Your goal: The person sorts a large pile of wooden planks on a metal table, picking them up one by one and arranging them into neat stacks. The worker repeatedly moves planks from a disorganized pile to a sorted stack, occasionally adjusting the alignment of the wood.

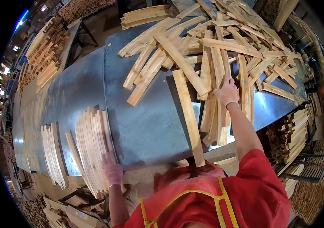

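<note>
My left hand (112,170), in a thin pale glove, lies along the right side of an upright row of light wooden slats (90,140), fingers stretched out and touching the end slat. My gloved right hand (227,92) reaches into a loose pile of slats and closes around a long wooden slat (222,119), thumb to the left; the fingertips are partly hidden. A separate slat (187,114) lies lengthwise between my hands, its near end jutting past the table edge toward my red apron.
The grey metal table (146,133) has a seam left of its middle. Another slat row (53,154) stands at far left. The jumbled pile (245,49) covers the far right. Stacked wood (293,133) stands beside the table at right; a ribbed hose (316,49) hangs beyond.
</note>
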{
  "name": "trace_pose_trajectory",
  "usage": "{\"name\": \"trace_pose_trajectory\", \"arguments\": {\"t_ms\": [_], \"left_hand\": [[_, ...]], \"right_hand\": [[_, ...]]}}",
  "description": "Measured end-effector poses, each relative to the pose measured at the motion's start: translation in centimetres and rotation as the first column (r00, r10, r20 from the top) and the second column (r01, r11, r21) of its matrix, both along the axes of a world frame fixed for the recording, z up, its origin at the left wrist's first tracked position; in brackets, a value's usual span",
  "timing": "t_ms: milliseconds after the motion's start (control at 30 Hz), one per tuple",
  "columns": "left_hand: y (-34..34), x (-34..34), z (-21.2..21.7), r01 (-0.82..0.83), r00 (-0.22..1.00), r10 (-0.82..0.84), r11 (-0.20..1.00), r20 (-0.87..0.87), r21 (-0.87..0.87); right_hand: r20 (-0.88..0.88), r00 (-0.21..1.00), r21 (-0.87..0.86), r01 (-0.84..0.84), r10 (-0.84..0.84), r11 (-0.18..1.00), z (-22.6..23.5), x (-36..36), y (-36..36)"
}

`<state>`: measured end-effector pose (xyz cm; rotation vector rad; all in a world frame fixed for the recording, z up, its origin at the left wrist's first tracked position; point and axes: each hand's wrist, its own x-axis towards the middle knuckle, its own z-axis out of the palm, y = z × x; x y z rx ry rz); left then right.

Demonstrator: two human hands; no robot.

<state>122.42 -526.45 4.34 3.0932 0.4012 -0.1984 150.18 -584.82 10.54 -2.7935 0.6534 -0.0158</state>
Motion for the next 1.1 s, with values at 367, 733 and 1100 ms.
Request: {"name": "trace_pose_trajectory", "arguments": {"t_ms": [367, 733, 1100], "left_hand": [[-24.0, 7.1, 2.2, -0.376, 0.926, 0.020, -0.018, -0.376, -0.927], [-33.2, 12.0, 3.7, -0.346, 0.903, -0.115, 0.380, -0.415, -0.858], [-20.9, 5.2, 2.1, -0.257, 0.847, 0.388, -0.296, -0.362, -0.920]], "right_hand": [[0.006, 0.962, 0.873, -0.138, 0.272, 0.468, 5.3, -6.1, 3.6], [-0.269, 0.729, -0.263, -0.685, 0.630, 0.680, 6.3, 14.6, -3.2], [-0.294, 0.501, 0.787, -0.356, 0.814, 0.504, 1.9, -16.9, 20.4]]}}
